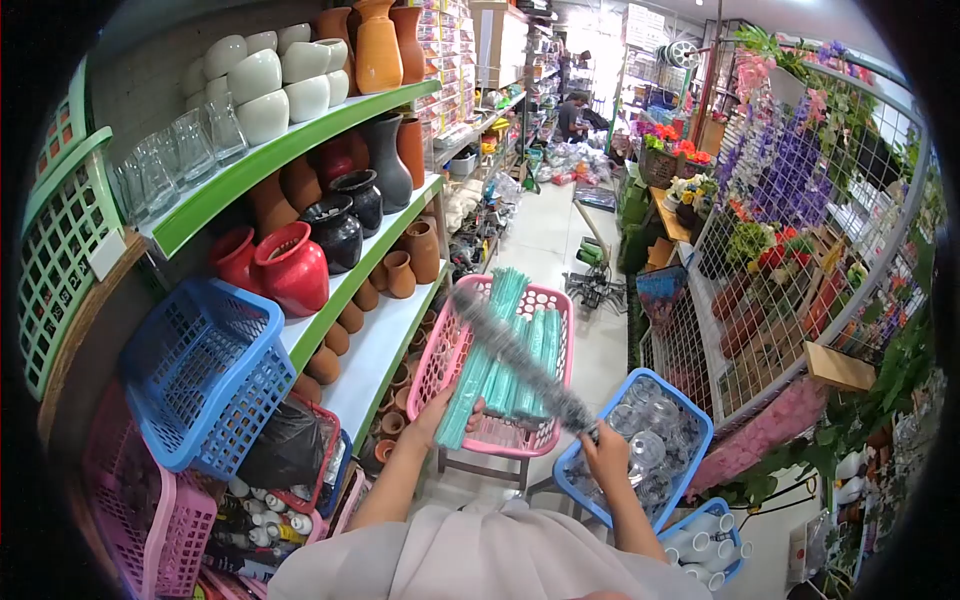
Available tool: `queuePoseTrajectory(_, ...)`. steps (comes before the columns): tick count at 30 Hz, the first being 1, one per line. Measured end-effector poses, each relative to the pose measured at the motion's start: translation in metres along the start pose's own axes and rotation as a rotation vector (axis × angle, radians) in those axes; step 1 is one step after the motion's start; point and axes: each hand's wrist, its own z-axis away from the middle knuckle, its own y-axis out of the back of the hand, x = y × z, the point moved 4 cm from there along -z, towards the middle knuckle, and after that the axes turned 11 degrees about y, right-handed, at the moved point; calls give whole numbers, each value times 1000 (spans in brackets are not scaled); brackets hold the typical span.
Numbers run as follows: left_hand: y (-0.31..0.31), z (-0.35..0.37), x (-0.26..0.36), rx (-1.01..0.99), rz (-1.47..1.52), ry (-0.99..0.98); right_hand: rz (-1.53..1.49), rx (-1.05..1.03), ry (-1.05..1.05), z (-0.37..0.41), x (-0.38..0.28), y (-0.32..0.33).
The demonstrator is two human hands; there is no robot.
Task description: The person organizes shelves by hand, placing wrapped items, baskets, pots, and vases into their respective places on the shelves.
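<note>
My left hand (436,418) is closed around the lower end of a long bundle of teal sticks (476,385) in clear wrap, tilted over a pink basket (556,437). More teal bundles (535,360) lie side by side in that basket. In my right hand (607,458) is the dark end of a long grey fluffy duster (515,352), smeared by motion. It slants up and to the left, crossing over the teal bundles. Close by my right wrist, a blue basket (700,440) holds clear glassware (648,450).
Shelves (370,310) on the left carry pots, vases and white bowls (262,118). An empty-looking blue basket (205,385) juts out below them. White bottles (700,545) stand at lower right. A wire rack (800,290) with artificial flowers lines the right; a person (572,118) is far down the aisle.
</note>
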Motion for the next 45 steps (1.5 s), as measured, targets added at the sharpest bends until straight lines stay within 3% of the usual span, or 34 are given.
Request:
queuePoseTrajectory(1, 2, -2, -3, -4, -1, 3, 3, 3, -2, 1, 2, 0)
queuePoseTrajectory(3, 5, -3, -4, 236, -136, -67, 8, 10, -45, 3, 4, 2)
queuePoseTrajectory(5, -8, -6, -6, 265, -148, -72, 71, -66, 78, 10, -4, 11)
queuePoseTrajectory(7, -52, 3, -1, 727, 82, -203, 76, -203, 343, 8, -10, 18)
queuePoseTrajectory(8, -15, 9, -10, 545, -277, -158, 69, -73, 308, 10, 4, 13)
queuePoseTrajectory(9, 2, 6, -6, 546, -276, -155, 68, -75, 305, 10, 5, 11)
queuePoseTrajectory(11, 0, -5, -10, 12, -93, -56, 38, -61, -178, 11, 24, 10)
queuePoseTrajectory(13, -10, -3, -9, 109, -176, -74, 10, -59, -148, 12, 14, 16)
queuePoseTrajectory(15, -19, 1, -8, 434, -237, -137, 69, -190, 360, 12, -16, 26)
queuePoseTrajectory(16, -20, 4, -7, 597, -263, -168, 79, -186, 379, 13, -10, 23)
queuePoseTrajectory(17, -7, 5, -6, 599, -263, -169, 77, -187, 381, 13, -7, 18)
queuePoseTrajectory(19, 9, 0, -11, 135, -191, -108, -12, 0, -35, 14, 18, 13)
queuePoseTrajectory(20, 16, 0, -14, 139, -187, -110, -35, -34, -171, 22, 38, 2)
queuePoseTrajectory(21, 13, 1, -15, 217, -203, -107, -38, -39, -168, 21, 34, 4)
queuePoseTrajectory(23, 3, 2, -18, 298, -215, -104, 3, -139, 171, 22, 12, 11)
queuePoseTrajectory(25, -24, 10, -18, 692, 54, -61, 26, -155, 339, 19, 4, 14)
queuePoseTrajectory(26, -30, 22, -17, 844, -462, -365, -13, -66, 281, 19, 13, 10)
queuePoseTrajectory(27, -15, 24, -14, 846, -459, -365, -51, 22, 223, 19, 20, 9)
queuePoseTrajectory(28, 4, 14, -15, 381, -257, -201, -27, -103, -96, 18, 25, 7)
queuePoseTrajectory(29, 10, 10, -18, -83, -54, -38, -27, -108, -92, 19, 26, 5)
queuePoseTrajectory(30, 28, 10, -19, 137, -83, -33, -17, -125, -47, 22, 27, 0)
queuePoseTrajectory(31, 49, 9, -23, 141, -83, -36, -7, -139, -1, 23, 26, -3)
queuePoseTrajectory(32, 83, 10, -24, 385, -497, -176, -81, -86, 230, 23, 18, 1)
queuePoseTrajectory(34, 91, 20, -18, 869, -1326, -453, -40, -118, 233, 18, 23, 3)
queuePoseTrajectory(35, 97, 21, -21, 873, -1323, -451, 3, -149, 232, 17, 25, 2)
queuePoseTrajectory(36, 58, 16, -18, 553, -740, -288, 2, -111, 60, 16, 34, -4)
queuePoseTrajectory(37, 28, 10, -18, 221, -163, -123, 3, -113, 61, 16, 31, -4)
queuePoseTrajectory(38, 23, 9, -14, 170, -191, -90, -11, -122, -69, 15, 32, -5)
queuePoseTrajectory(39, 15, 10, -15, 170, -192, -92, -25, -129, -198, 14, 34, -5)
queuePoseTrajectory(40, 11, 14, -15, 440, -259, -80, -25, -127, -196, 14, 33, -1)
queuePoseTrajectory(41, 9, 19, -15, 710, -323, -67, -15, -148, 39, 11, 23, 5)
queuePoseTrajectory(42, 6, 19, -14, 709, -324, -69, -5, -169, 275, 11, 13, 8)
queuePoseTrajectory(43, 3, 18, -14, 663, -228, -90, -5, -170, 275, 10, 13, 6)
queuePoseTrajectory(45, 7, 18, -15, 615, -130, -111, -16, -113, -52, 8, 28, 3)
